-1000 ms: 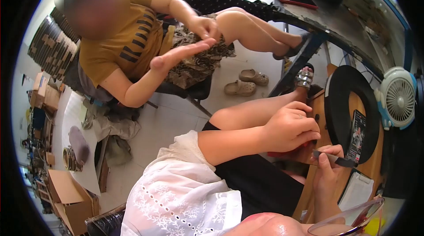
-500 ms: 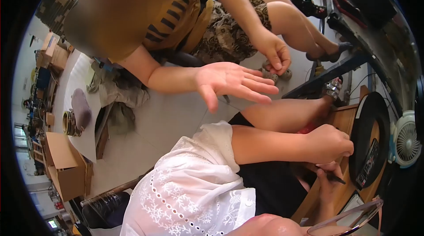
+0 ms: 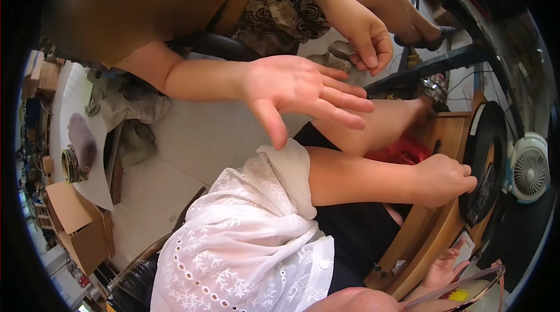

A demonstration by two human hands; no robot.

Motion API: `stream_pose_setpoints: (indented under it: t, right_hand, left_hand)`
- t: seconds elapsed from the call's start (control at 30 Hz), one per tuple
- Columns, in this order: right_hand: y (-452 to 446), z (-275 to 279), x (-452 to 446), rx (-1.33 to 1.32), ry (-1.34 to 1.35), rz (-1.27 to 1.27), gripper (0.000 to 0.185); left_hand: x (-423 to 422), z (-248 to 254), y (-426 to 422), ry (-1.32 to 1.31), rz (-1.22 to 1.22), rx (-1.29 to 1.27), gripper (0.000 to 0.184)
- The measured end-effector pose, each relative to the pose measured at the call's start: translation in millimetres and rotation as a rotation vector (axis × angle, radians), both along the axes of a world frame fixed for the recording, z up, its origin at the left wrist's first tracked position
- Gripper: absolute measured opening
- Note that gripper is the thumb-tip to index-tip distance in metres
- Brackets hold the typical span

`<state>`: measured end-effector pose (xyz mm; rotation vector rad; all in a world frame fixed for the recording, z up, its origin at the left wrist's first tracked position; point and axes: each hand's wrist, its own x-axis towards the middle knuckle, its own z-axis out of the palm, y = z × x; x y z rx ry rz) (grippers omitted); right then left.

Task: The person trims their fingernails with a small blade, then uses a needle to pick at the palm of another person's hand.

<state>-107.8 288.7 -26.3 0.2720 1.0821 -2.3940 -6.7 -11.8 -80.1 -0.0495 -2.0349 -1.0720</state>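
My left hand is closed, a ring on one finger, beside the black oval pad on the wooden table. Its curled fingers hide whatever they may hold. A dark patterned panel lies on the pad close to these fingers. Lower down, my right hand lies palm up with its fingers apart, and no object shows in its palm. A pale flat object is at its fingertips; I cannot tell if they touch. Glasses partly cover the view of this hand.
A co-worker in a mustard top sits on my left, one open palm held out over my arm and the other hand pinched. A small white fan stands past the pad. Behind are a cardboard box and a white table.
My right hand has moved away from my left and lost the dark slim object it held. The left hand remains closed. The view has shifted; the co-worker's palm stays out.
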Motion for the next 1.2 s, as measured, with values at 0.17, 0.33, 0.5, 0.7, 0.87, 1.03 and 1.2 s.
stream_pose_setpoints:
  t: [0.17, 0.33, 0.5, 0.7, 0.87, 1.03, 1.2]
  right_hand:
    - [-47, 1, 42, 0.13, 0.446, 0.495, 0.026]
    - [-157, 24, 76, 0.358, 0.916, 0.785, 0.014]
    - [-270, 19, 110, 0.497, 0.986, 0.942, 0.031]
    - [-323, -13, 115, 0.378, 0.934, 0.967, 0.038]
    - [-334, -24, 112, 0.332, 1.0, 0.94, 0.029]
    - [-341, -23, 112, 0.287, 1.063, 0.961, 0.016]
    - [-344, -27, 108, 0.238, 1.136, 1.006, 0.016]
  left_hand:
    - [-4, -9, 9, -0.209, -0.174, -0.109, 0.013]
    - [-2, -13, -1, -0.565, -0.345, -0.469, 0.015]
    - [211, -10, -204, -0.347, -0.695, -0.692, 0.106]
    - [210, -13, -205, -0.248, -0.685, -0.734, 0.11]
    - [207, -23, -187, -0.197, -0.715, -0.647, 0.107]
    - [205, -28, -178, -0.247, -0.736, -0.554, 0.104]
    - [203, -31, -179, -0.198, -0.647, -0.582, 0.1]
